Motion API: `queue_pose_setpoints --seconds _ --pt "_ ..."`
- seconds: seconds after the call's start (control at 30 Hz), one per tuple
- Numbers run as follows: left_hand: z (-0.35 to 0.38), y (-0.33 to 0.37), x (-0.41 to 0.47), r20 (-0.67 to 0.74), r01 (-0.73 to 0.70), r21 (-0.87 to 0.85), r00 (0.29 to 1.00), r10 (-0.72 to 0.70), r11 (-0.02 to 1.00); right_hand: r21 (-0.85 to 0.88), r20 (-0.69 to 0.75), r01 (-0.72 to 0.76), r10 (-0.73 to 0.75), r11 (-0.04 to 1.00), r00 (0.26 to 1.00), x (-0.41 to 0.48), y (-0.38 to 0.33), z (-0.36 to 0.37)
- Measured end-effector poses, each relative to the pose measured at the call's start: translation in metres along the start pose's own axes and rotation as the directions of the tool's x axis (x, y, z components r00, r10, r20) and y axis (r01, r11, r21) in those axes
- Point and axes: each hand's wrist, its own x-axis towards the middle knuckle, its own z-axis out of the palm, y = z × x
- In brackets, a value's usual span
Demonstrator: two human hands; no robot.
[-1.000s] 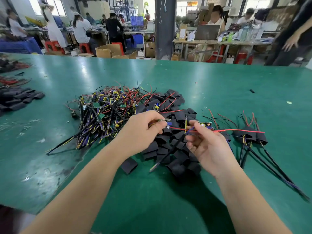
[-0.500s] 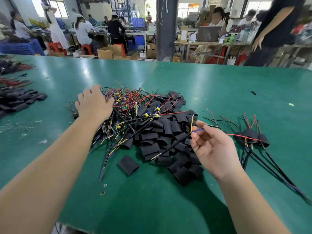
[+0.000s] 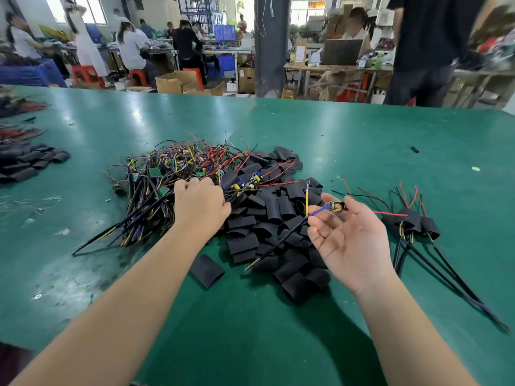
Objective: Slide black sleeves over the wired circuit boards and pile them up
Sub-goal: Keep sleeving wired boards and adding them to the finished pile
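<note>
Circuit board (image 3: 335, 206) in right hand (image 3: 351, 242)

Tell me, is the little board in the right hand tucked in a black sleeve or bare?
Bare. The board in the right hand shows its yellow parts and wires uncovered; nothing black wraps it.

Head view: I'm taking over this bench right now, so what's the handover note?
Left hand: down on the tangle of unsleeved boards; grip unclear.
Right hand: palm up, pinching one bare wired board, no sleeve on it.
Loose black sleeves: heaped between the hands on the green table.
Done: a few sleeved boards piled at the right.
Left: sleeve the held board, add it to that pile, then work through the tangle.
</note>
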Motion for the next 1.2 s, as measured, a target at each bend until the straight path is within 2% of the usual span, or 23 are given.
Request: queue_pose_setpoints --seconds 0.07,0.17,0.23,0.27,0.33,0.4,0.47,0.53,0.67,0.77,0.83,0.93,1.07,1.2 --pt "0.001 -0.002 0.0 -0.032 0.024 0.021 0.999 -0.023 1.0 -0.004 -0.003 -0.015 0.015 1.0 1.0 0.0 0.0 0.001" --pt "-0.002 -0.001 -0.004 -0.001 0.066 -0.004 0.998 -0.066 0.998 -0.012 0.025 -0.019 0.019 1.0 1.0 0.0 0.0 0.002" --pt "-0.012 0.004 -0.01 -0.034 0.108 -0.136 0.993 -0.114 0.985 -0.026 0.066 -0.015 0.017 1.0 0.998 -0.001 0.001 0.001" --pt "-0.02 0.009 -0.013 -0.053 0.099 -0.263 0.992 -0.117 0.96 -0.033 0.089 -0.013 0.016 0.999 0.996 -0.001 0.002 0.001" --pt "-0.039 0.02 -0.021 0.024 0.004 -0.587 1.0 0.012 0.81 -0.044 0.132 -0.01 0.015 0.999 0.991 -0.001 0.004 -0.001" --pt "-0.058 0.035 -0.034 0.148 -0.051 -0.813 0.945 0.29 0.58 -0.06 0.157 -0.004 0.013 0.998 0.988 0.0 0.006 -0.002" --pt "-0.069 0.046 -0.045 0.14 -0.086 -0.895 0.878 0.458 0.439 -0.08 0.153 0.005 0.007 0.997 0.988 0.002 0.009 0.0" --pt "-0.069 0.053 -0.05 0.039 -0.151 -0.917 0.887 0.461 0.37 -0.123 0.128 0.038 -0.022 0.992 0.991 0.004 0.011 0.002" --pt "-0.065 0.061 -0.05 -0.109 -0.209 -0.887 0.961 0.252 0.413 -0.267 0.054 0.171 -0.162 0.949 0.985 0.006 0.011 -0.001" --pt "-0.063 0.062 -0.049 -0.175 -0.272 -0.88 0.948 0.267 0.39 -0.348 -0.042 0.175 -0.202 0.921 0.978 0.006 0.01 -0.006" --pt "-0.059 0.064 -0.05 -0.205 -0.346 -0.819 0.921 0.33 0.457 -0.365 -0.074 0.156 -0.196 0.918 0.978 0.007 0.01 -0.007" --pt "-0.054 0.066 -0.053 -0.202 -0.358 -0.789 0.918 0.34 0.499 -0.368 -0.079 0.157 -0.199 0.917 0.977 0.007 0.011 -0.006" --pt "-0.047 0.068 -0.053 -0.128 -0.28 -0.774 0.948 0.293 0.567 -0.406 -0.048 0.174 -0.211 0.897 0.976 0.008 0.014 -0.005" --pt "-0.045 0.06 -0.045 -0.059 -0.238 -0.802 0.945 0.323 0.548 -0.474 -0.004 0.225 -0.258 0.851 0.966 0.009 0.018 -0.004"
